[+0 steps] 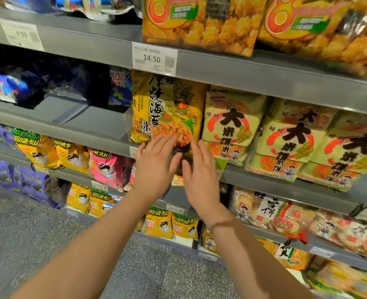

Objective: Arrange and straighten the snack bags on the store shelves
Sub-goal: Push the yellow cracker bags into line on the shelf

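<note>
A yellow seaweed rice-cracker bag (165, 106) stands upright on the middle grey shelf (96, 128). My left hand (156, 165) lies flat against its lower front with straight fingers. My right hand (199, 175) is beside it, fingers straight, at the bag's lower right edge. Both hands cover the bag's bottom part. To its right stand pale yellow cracker bags with red circles (232, 124), leaning slightly.
Left of the yellow bag the shelf is bare up to blue bags (5, 87). Orange bags (197, 20) overhang from the shelf above, by a 14.50 price tag (154, 59). Lower shelves hold yellow, pink and purple chip bags (70, 156) and rice-cracker packs (271, 212). Speckled floor lies below.
</note>
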The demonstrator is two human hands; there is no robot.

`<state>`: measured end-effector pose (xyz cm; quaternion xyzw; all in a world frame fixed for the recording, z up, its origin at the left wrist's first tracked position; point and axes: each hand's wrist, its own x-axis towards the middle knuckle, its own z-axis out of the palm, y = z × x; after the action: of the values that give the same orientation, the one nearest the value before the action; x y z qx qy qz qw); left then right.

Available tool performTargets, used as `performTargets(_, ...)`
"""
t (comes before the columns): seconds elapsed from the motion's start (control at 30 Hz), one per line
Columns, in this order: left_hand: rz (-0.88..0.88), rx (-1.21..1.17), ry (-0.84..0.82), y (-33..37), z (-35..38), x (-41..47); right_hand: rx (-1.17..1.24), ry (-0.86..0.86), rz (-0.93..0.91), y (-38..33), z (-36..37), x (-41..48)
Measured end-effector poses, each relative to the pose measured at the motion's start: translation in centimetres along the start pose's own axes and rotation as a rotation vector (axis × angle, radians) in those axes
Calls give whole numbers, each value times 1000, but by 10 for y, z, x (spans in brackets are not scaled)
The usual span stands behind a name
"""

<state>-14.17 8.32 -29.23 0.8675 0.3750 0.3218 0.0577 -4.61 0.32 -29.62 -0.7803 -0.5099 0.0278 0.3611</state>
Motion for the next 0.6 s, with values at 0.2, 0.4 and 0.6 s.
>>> performTargets(0.2,-59,-107,-73,-1,59,-51,15,-90,-49,58,25,-37)
performTargets(0.4,-83,-111,-176,-29,156,-86,-11,-118,-70,137,90,-50)
performTargets(0.6,-109,-141,-124,-49,234,-86,-39,-83,-100,188,146,-38)
